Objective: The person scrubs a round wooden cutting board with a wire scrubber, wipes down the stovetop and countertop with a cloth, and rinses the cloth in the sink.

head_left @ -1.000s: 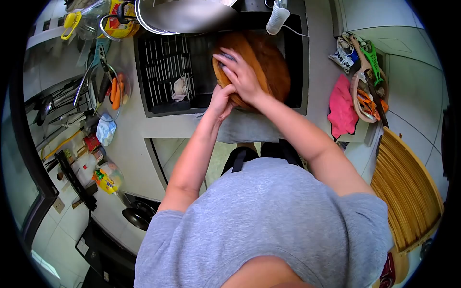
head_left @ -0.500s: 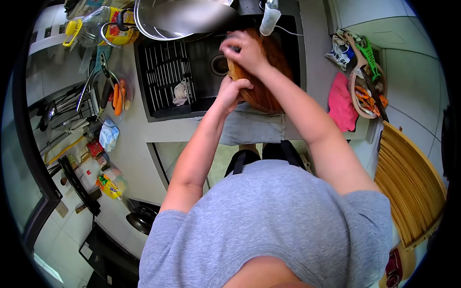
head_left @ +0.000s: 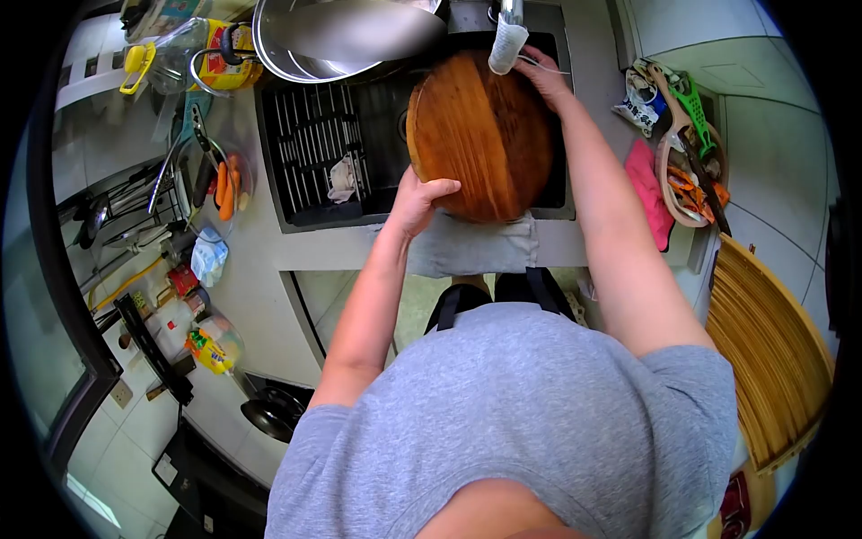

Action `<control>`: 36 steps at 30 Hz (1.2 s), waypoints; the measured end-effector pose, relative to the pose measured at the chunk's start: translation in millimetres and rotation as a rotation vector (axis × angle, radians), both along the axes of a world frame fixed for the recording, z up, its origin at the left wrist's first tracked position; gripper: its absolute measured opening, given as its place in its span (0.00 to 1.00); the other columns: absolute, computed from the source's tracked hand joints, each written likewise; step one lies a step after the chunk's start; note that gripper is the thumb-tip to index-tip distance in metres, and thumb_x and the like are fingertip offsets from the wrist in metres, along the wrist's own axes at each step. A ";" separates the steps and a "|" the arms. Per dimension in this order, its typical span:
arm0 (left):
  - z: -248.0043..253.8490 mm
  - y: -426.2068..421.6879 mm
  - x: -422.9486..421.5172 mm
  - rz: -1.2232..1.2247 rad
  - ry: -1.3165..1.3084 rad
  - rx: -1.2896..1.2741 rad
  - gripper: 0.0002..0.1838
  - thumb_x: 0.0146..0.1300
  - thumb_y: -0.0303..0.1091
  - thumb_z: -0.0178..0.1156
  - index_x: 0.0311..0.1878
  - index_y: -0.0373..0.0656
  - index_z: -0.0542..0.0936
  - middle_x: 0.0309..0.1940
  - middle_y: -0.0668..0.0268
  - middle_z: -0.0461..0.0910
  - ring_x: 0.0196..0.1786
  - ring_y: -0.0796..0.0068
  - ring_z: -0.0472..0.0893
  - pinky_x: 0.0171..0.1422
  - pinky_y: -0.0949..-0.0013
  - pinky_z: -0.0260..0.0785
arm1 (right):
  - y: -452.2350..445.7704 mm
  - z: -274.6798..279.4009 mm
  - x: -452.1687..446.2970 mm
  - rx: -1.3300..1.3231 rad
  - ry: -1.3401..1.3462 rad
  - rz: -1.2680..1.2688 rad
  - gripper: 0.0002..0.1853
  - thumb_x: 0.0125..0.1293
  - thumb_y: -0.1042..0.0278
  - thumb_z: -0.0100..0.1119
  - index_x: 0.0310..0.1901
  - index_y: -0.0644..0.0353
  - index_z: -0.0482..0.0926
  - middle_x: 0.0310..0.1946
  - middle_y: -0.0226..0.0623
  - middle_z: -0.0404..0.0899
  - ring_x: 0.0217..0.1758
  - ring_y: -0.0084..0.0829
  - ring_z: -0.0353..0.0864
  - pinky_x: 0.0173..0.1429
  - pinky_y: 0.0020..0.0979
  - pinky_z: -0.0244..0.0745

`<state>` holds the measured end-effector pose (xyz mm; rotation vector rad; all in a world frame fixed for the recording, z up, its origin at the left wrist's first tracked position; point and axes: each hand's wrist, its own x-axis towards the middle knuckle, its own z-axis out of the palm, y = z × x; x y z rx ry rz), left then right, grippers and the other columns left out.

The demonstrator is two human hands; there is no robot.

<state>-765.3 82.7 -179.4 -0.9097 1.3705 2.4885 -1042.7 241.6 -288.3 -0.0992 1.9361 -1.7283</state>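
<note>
A round wooden board [head_left: 480,135] lies face up over the right part of the black sink [head_left: 382,193]. My left hand [head_left: 418,199] grips its lower left edge, thumb on top and fingers beneath. At the faucet [head_left: 508,40], my right hand [head_left: 543,76] is beside the board's upper right edge, its fingers partly behind the faucet's white cover; whether they hold anything cannot be made out. A grey cloth [head_left: 471,249] hangs over the counter edge below the board.
A large metal pot [head_left: 305,63] stands behind the sink. On the left are an oil bottle [head_left: 220,54], carrots [head_left: 229,187] and a black rack [head_left: 314,144] in the sink. To the right are a pink cloth [head_left: 648,193] and a basket [head_left: 664,171].
The board has turned from tilted to facing up. My right hand has moved off its left edge, up and right to the faucet. My left hand keeps hold of the edge.
</note>
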 end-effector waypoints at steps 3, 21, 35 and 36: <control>-3.5 -17.8 0.8 -0.139 -0.051 -0.114 0.38 0.58 0.34 0.74 0.70 0.35 0.68 0.62 0.60 0.77 0.65 0.65 0.75 0.70 0.61 0.67 | 8.9 18.9 -12.5 -0.053 0.061 0.098 0.17 0.58 0.58 0.78 0.48 0.51 0.87 0.44 0.24 0.84 0.50 0.22 0.80 0.59 0.26 0.72; 20.3 -47.6 -89.9 -0.688 0.067 -0.853 0.31 0.61 0.35 0.73 0.66 0.36 0.76 0.55 0.58 0.83 0.56 0.72 0.80 0.63 0.71 0.71 | -23.8 83.3 58.8 -0.160 0.486 0.499 0.19 0.50 0.77 0.76 0.45 0.53 0.86 0.44 0.32 0.87 0.51 0.32 0.85 0.58 0.33 0.78; -12.9 -11.8 -60.2 -0.347 0.075 -0.958 0.22 0.59 0.23 0.68 0.57 0.31 0.80 0.39 0.62 0.87 0.36 0.78 0.81 0.43 0.70 0.74 | -55.2 57.3 96.3 0.149 0.680 -0.209 0.13 0.65 0.57 0.66 0.39 0.60 0.84 0.51 0.44 0.80 0.54 0.46 0.79 0.59 0.40 0.74; -14.4 -10.4 -60.4 -0.367 0.036 -0.993 0.22 0.58 0.24 0.68 0.57 0.31 0.80 0.40 0.56 0.87 0.35 0.74 0.82 0.44 0.68 0.75 | -64.0 62.2 114.1 0.073 0.725 -0.143 0.12 0.64 0.59 0.66 0.39 0.59 0.85 0.51 0.43 0.79 0.55 0.46 0.79 0.61 0.41 0.73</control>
